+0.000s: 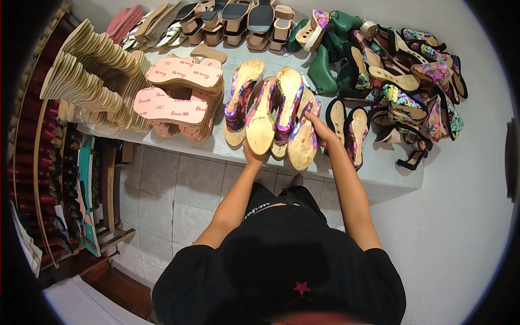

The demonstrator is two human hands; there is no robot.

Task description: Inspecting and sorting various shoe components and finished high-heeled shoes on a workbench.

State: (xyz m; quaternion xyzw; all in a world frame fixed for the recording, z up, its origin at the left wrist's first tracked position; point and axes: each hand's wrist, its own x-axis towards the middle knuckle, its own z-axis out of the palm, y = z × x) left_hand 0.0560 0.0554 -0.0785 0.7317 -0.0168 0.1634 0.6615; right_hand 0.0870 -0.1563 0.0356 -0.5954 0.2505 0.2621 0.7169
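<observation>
the grey table (379,173) carries everything, so places are told from it. along its far edge runs a row of block-heeled soles (238,21); at its left end lean fanned stacks of tan insoles (92,70), and just inward of those sit stacks of pink insoles (179,92). its right end holds a loose heap of floral sandals (411,86) with green shoe forms (325,70) beside them. at the near edge, in the middle, stands a bunch of sandals (271,114) turned sole-up, floral straps showing between the tan bottoms. their long axes run from the near edge toward the far edge, heels near the person, toes pointing away and fanning slightly. the left hand (252,156) is under the bunch's near end, mostly hidden, so its grip cannot be told. the right hand (320,130) is closed round the rightmost sandal (303,141), fingers over its edge. judging by the lie of things, a handful is gathered and sole-up, while the heap at the right end looks unsorted.
</observation>
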